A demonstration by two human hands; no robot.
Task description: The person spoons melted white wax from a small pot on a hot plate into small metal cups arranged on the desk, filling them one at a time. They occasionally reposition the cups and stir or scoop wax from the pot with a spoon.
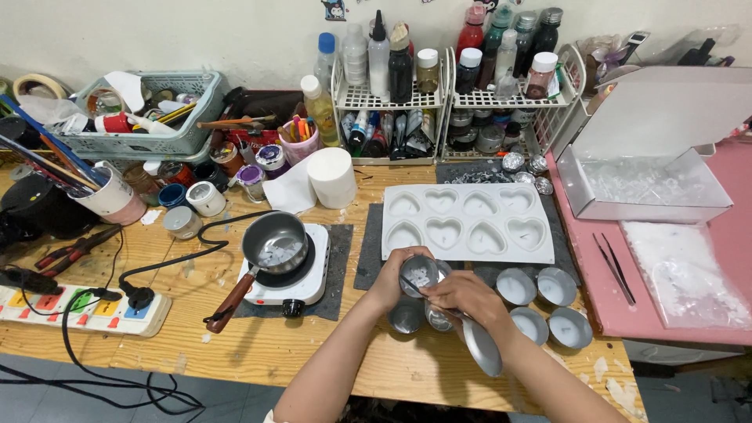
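Surface: wooden table (196, 345) sitting against a pale wall.
Cup: small metal cup (419, 274) tilting, mouth facing the camera.
Left hand (389, 282): closing around the cup.
Right hand (470, 298): gripping a spoon (479, 343), handle slanting toward the cup.

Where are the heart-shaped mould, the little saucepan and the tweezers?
White heart mould (468, 251), head view: on the flat strip between its two rows of hollows.
Small saucepan (276, 233), head view: on the grey inner wall of the pan.
Tweezers (613, 266), head view: midway along the two thin arms, on the pink surface.
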